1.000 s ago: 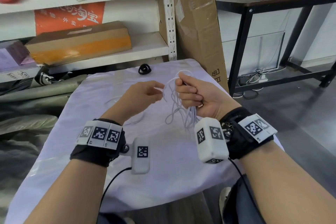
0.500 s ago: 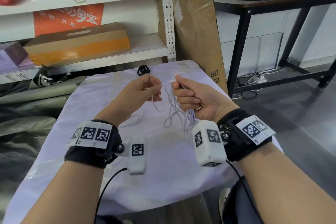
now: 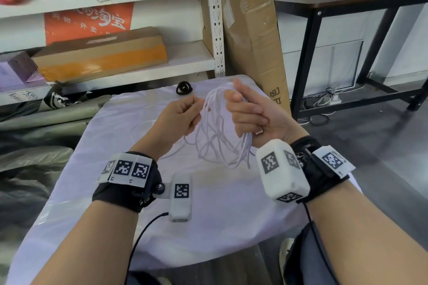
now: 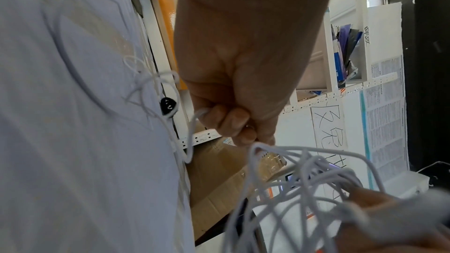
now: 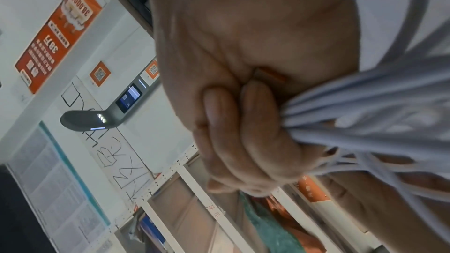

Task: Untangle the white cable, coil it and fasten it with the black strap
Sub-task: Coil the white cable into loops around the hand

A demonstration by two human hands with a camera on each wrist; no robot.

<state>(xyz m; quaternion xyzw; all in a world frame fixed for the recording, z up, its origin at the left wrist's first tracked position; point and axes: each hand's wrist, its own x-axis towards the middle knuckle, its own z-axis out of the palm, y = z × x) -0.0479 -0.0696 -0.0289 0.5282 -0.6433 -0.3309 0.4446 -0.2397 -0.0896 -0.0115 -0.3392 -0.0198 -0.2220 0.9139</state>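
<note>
since the earlier frame both hands have lifted a bit and the right hand's (image 3: 252, 113) index finger has straightened off the bundle, pointing toward the far edge of the table.

right hand: lower fingers (image 5: 233, 130) curled tight round a bunch of loops of the white cable (image 3: 217, 132), thumb hidden behind. left hand (image 3: 183, 115): fingertips (image 4: 231, 122) pinch a single strand, rest curled in. the loops hang between the hands over the middle of the table (image 3: 231, 203), crossing messily; a slack tail lies on the cloth toward the left edge. black strap (image 3: 184, 88) sits at the far edge, untouched.

judgement: still coiling. best to feed the tail w/ the left hand one loop at a time, keep loops same size, lay each flat in the right grip. don't yank, crossings may knot. tidy before going for the strap.
</note>
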